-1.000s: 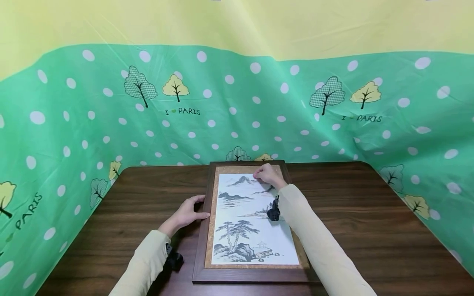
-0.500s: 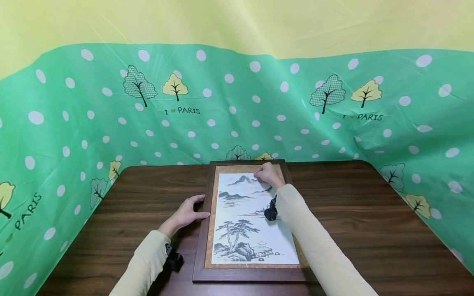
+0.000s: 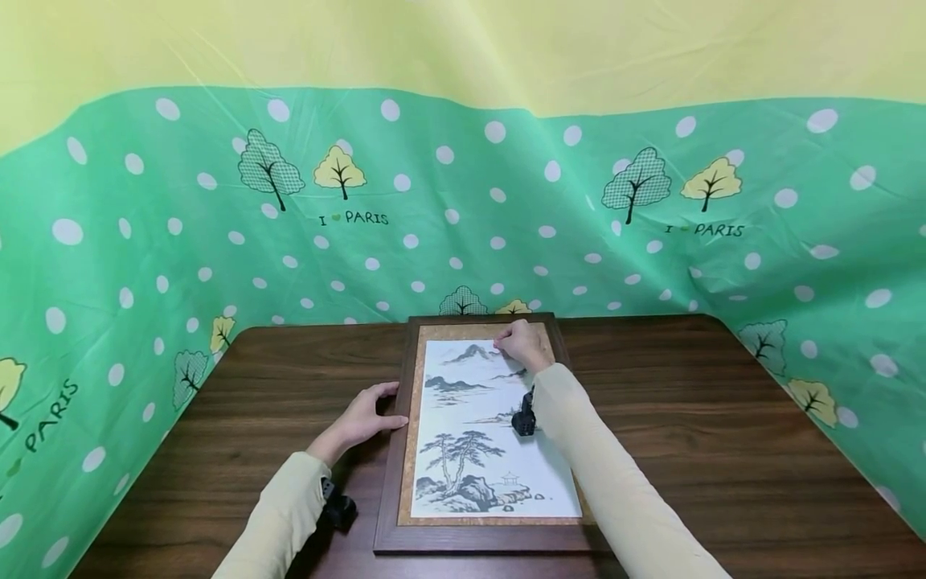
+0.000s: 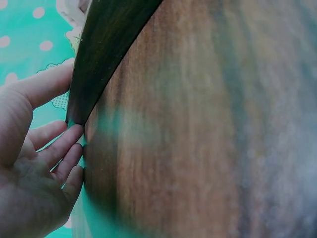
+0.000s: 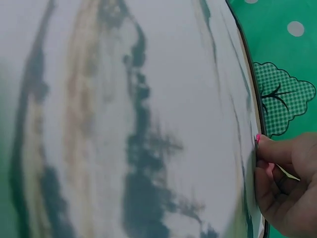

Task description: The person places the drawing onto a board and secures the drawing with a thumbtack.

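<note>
A dark wooden frame (image 3: 388,515) holds a corkboard (image 3: 407,490). On it lies a white sheet with an ink landscape (image 3: 463,418), mountains at the far end and trees near. My left hand (image 3: 360,418) touches the frame's left edge, fingers extended and thumb apart; the left wrist view shows the fingertips (image 4: 74,131) against the frame's side. My right hand (image 3: 522,344) is at the sheet's top edge, pinching a small pink push pin (image 5: 258,138) between thumb and fingers. Its point and most of its body are hidden by the fingers.
The frame lies on a dark wood-grain table (image 3: 694,434) with rounded far corners. Behind and around hangs a green and yellow cloth (image 3: 463,193) with white dots and printed trees. A black wrist camera (image 3: 338,508) sits on each sleeve.
My right wrist and forearm have shifted slightly left while the fingers stay at the sheet's top edge. My left hand and the frame keep their places.
</note>
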Motion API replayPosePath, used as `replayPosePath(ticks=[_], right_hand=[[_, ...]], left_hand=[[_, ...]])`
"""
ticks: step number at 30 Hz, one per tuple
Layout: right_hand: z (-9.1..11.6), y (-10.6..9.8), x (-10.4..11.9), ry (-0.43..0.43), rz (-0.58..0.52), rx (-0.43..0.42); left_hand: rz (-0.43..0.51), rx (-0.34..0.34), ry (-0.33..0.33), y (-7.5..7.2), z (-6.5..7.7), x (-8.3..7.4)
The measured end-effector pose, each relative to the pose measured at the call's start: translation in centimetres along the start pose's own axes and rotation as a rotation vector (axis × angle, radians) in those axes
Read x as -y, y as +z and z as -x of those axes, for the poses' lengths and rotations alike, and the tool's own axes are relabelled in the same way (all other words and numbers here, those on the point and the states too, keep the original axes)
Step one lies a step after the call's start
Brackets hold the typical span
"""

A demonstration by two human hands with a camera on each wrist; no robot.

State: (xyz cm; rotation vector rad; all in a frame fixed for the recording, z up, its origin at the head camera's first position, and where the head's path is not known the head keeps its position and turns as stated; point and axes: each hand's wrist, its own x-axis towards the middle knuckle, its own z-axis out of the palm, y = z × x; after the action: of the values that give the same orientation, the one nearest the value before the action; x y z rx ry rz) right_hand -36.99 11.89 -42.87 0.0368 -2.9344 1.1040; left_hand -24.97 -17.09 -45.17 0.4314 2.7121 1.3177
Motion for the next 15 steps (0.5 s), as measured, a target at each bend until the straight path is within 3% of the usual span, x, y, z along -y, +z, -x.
replayPosePath(ticks=[8,15], right_hand=[[0.3,0.5,0.5,-0.029,0.055,-0.060],[0.7,-0.7,0.1,-0.050,-0.090,0.055]], left_hand=[[0.003,-0.017,-0.002,0.1,0.0,0.2],[-0.001,-0.019,0.009,0.2,0.0,0.3]])
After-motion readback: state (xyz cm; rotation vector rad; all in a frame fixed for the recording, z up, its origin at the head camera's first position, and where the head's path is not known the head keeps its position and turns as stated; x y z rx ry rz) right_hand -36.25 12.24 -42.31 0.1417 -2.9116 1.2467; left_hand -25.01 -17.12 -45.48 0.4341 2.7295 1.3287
